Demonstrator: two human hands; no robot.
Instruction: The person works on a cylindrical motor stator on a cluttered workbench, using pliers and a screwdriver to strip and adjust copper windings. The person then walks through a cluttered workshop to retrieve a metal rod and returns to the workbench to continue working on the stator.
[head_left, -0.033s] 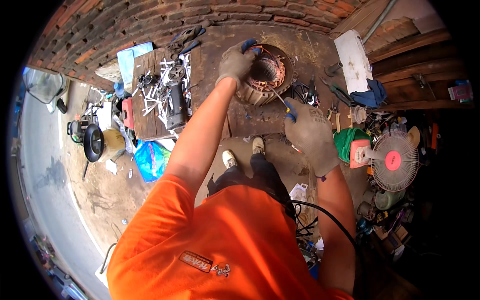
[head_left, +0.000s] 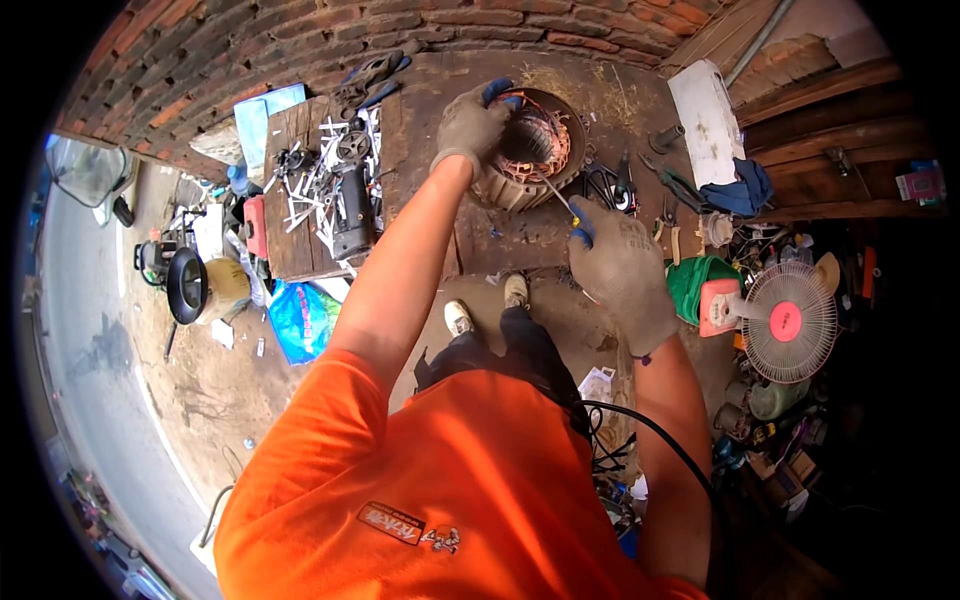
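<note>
Below my chin, my orange shirt [head_left: 400, 450] bears a printed badge [head_left: 393, 523] beside a small cartoon figure. The fingers of my right hand [head_left: 622, 265], in a blue-tipped, grey-brown glove with small lettering on its back, close around a slim tool [head_left: 558, 194], its metal shaft reaching the near rim of a round motor stator [head_left: 510, 192]. The stator sits on the worn, dark table [head_left: 420, 110], ribbed metal outside, coppery windings [head_left: 563, 150] ringing its hollow. My left hand [head_left: 472, 125] lies at its upper-left rim, fingers over the edge; how tightly, I cannot tell. Beyond stands a rough brick wall [head_left: 420, 28].
</note>
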